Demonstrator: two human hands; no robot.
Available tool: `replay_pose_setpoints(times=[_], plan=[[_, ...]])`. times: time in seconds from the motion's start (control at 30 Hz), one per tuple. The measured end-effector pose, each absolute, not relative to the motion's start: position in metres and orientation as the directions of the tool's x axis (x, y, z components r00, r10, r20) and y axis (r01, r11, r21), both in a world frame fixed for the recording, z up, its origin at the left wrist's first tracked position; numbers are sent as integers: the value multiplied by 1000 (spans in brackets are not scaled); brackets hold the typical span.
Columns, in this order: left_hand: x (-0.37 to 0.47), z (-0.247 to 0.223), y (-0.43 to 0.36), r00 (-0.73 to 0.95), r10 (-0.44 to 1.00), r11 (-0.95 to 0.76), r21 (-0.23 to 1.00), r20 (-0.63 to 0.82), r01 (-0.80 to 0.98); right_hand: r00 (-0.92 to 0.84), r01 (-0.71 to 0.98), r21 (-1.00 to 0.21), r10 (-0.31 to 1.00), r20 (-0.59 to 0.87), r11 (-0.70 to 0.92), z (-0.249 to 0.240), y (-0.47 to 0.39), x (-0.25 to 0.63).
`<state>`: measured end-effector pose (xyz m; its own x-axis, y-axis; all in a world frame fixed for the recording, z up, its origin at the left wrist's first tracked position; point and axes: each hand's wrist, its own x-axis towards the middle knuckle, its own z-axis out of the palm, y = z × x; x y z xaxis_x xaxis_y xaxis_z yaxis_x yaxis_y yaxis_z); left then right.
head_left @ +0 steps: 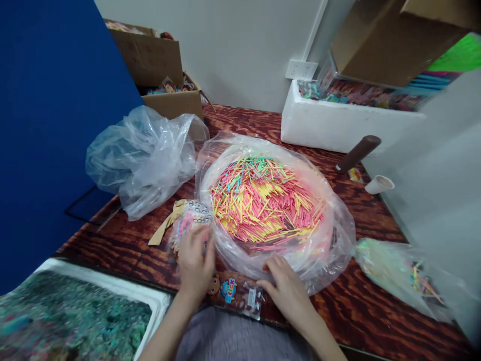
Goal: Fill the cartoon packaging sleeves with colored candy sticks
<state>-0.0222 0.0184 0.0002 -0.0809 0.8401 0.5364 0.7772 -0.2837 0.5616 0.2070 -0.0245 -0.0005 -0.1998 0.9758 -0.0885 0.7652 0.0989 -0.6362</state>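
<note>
My left hand reaches over a small pile of clear packets at the left of a big clear bag. Its thumb stands apart from the fingers, and no held object shows. The pile has pink, blue and tan parts, black oval prints and a tan strip. My right hand is at the bag's near rim, thumb and fingers spread, holding nothing visible. Between my hands lies a flat printed plastic packet with a cartoon figure and a white label. The opened bag holds many thin sticks, mostly pink and yellow, some green and blue.
A crumpled clear bag lies left, before cardboard boxes. Behind right stands a white foam box of packets. A brown cylinder, a paper cup and another plastic bag are right. A foam tray sits near left.
</note>
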Motion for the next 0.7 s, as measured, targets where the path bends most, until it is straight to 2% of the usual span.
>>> replay_pose_setpoints(times=[0.07,0.1,0.13,0.23,0.4,0.47,0.57,0.7], plan=[[-5,-4,-5,285,865,-489,568,412,663,-195,810,-572,979,-58,128,-6,-29,205],[2,-9,-15,412,853,-520,573,319,633,-178,822,-555,983,-42,126,-8,-32,204],[7,-15,-25,466,853,-510,571,236,644,-154,828,-549,988,-29,113,-9,-34,204],[13,-32,-45,433,896,-415,528,97,741,-86,829,-557,995,-45,47,-9,-39,209],[11,-43,-45,383,924,-333,494,1,803,-96,765,-638,964,-248,-88,-3,-47,218],[10,-39,-39,410,912,-362,521,24,773,-99,704,-699,957,-273,-126,-1,-49,215],[10,-26,-29,443,885,-432,607,143,667,-126,544,-825,956,-264,-156,1,-47,209],[18,-5,-15,412,875,-462,690,253,557,-153,384,-919,975,-160,-90,8,-34,203]])
